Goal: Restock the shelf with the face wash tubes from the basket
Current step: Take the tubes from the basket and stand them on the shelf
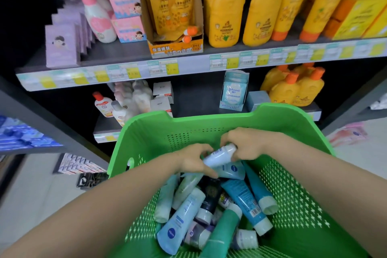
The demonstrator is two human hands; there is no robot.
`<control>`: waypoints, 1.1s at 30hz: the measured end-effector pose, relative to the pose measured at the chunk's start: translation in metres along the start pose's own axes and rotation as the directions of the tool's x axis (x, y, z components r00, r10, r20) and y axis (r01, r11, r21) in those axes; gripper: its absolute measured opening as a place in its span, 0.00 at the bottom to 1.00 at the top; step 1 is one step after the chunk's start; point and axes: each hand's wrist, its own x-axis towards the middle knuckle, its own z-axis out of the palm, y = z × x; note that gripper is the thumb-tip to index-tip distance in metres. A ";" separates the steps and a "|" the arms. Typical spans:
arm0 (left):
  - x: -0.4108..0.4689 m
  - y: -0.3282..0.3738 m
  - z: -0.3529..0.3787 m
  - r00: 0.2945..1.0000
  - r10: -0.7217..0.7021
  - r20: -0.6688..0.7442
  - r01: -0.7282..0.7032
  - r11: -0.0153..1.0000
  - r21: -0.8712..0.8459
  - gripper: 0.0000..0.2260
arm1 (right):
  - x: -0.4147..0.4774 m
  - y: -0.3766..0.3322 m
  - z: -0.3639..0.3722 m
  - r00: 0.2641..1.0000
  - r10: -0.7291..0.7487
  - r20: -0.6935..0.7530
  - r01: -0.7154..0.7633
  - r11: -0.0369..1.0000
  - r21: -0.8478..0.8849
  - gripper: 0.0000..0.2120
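head view: you are looking down into a green basket point(188, 132) held close in front of you, with both forearms reaching in from the near edge. your left hand point(192, 161) and right hand point(245, 144) meet over the far part of the basket, and both grip the same pale blue tube point(217, 156). the right hand's fingers curl round its white cap end. the left hand's fingers close on its lower body. the tube sits tilted, cap up and toward the far right, lifted just above the pile. a teal tube point(231, 170) lies directly under it, touching your left thumb.

the rest of the face wash tubes point(209, 205) lie jumbled in the near half of the basket. a light blue one point(180, 218) is at the left, a blue one with a barcode point(245, 203) at the right, a dark one point(210, 195) lies between them, and a green one point(222, 228) is nearest you.

beyond the basket stands the shelf point(125, 52). its upper board carries lilac boxes point(62, 46) at the left, then a pink and white bottle point(98, 16), pink boxes point(125, 0) and a cardboard display box point(173, 48) of yellow pouches. yellow bottles point(226, 12) with orange caps fill it to the right. price labels point(226, 62) run along its front edge. on the lower board, a box of pale blue sachets point(233, 92) stands upright just past the basket's far rim. smaller yellow bottles point(293, 88) are to its right, and white boxes point(162, 98) are to its left.
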 end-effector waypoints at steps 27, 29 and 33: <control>-0.119 0.107 -0.159 0.695 0.411 -0.590 -0.341 0.911 0.233 0.22 | -0.043 -0.039 -0.072 0.958 -0.146 -0.249 0.273 0.734 0.622 0.32; -0.130 0.106 -0.169 0.632 0.363 -0.685 -0.393 0.912 0.121 0.24 | -0.050 -0.048 -0.087 0.948 -0.151 -0.280 0.300 0.718 0.628 0.30; -0.147 0.102 -0.182 0.590 0.227 -0.775 -0.457 0.885 -0.089 0.28 | -0.060 -0.067 -0.113 0.916 -0.154 -0.370 0.368 0.690 0.623 0.30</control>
